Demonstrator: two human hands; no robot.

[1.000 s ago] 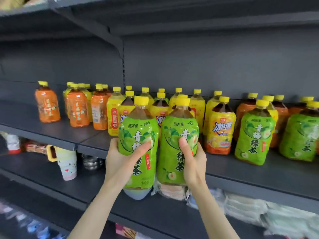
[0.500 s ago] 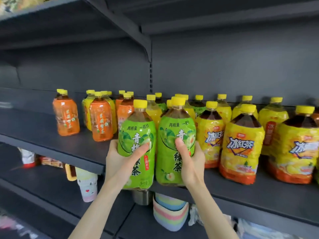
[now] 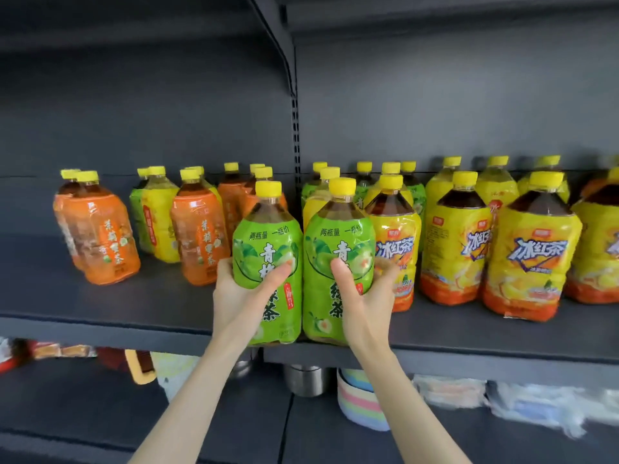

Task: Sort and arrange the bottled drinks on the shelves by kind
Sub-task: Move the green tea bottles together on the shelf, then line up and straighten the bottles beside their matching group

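Observation:
Two green-labelled tea bottles with yellow caps stand side by side, touching, at the front edge of the dark shelf point(image 3: 100, 326). My left hand point(image 3: 241, 293) grips the left green bottle point(image 3: 268, 249) and my right hand point(image 3: 365, 299) grips the right green bottle point(image 3: 338, 242). Behind and to the left stand orange-labelled bottles point(image 3: 100, 236). To the right stand yellow iced-tea bottles point(image 3: 532, 256). More green and yellow bottles are mixed in the back rows, partly hidden.
A slotted upright post point(image 3: 295, 135) runs up the shelf's back wall. The shelf below holds a metal cup point(image 3: 306, 380), stacked pastel bowls point(image 3: 358, 403), packets in clear wrap point(image 3: 549, 403) and a mug with a yellow handle point(image 3: 140, 370). Bare shelf lies at the front left.
Both hands have carried the two green bottles leftward along the shelf and a little up; their bases now sit at the shelf's front edge, with orange bottles closer behind.

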